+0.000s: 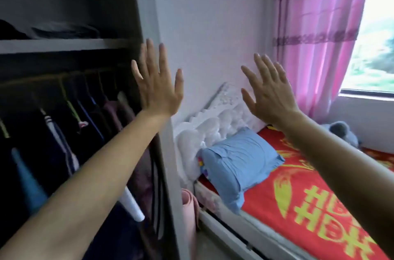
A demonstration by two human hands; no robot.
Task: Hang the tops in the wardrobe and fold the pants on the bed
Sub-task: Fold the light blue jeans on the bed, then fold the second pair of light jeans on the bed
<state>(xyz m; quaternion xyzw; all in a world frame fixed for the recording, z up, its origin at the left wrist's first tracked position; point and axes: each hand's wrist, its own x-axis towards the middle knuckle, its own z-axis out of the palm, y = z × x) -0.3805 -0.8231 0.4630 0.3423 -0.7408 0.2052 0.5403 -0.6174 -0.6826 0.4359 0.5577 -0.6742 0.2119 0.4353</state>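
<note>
Both my hands are raised in front of me, palms away, fingers spread, holding nothing. My left hand [157, 85] is level with the right edge of the open wardrobe [136, 14]. Inside the wardrobe, several dark tops [64, 132] hang on hangers from a rail. My right hand [268, 93] is up over the head end of the bed [309, 195], which has a red cover with yellow patterns. No pants are in view on the bed.
A blue pillow [241, 163] leans against the white padded headboard [213, 127]. A pink rolled mat [189, 213] stands between wardrobe and bed. A grey plush toy [341, 132] lies by the far wall. Pink curtains [315, 36] hang beside the window [375, 46]. Folded dark items [64, 29] lie on the wardrobe shelf.
</note>
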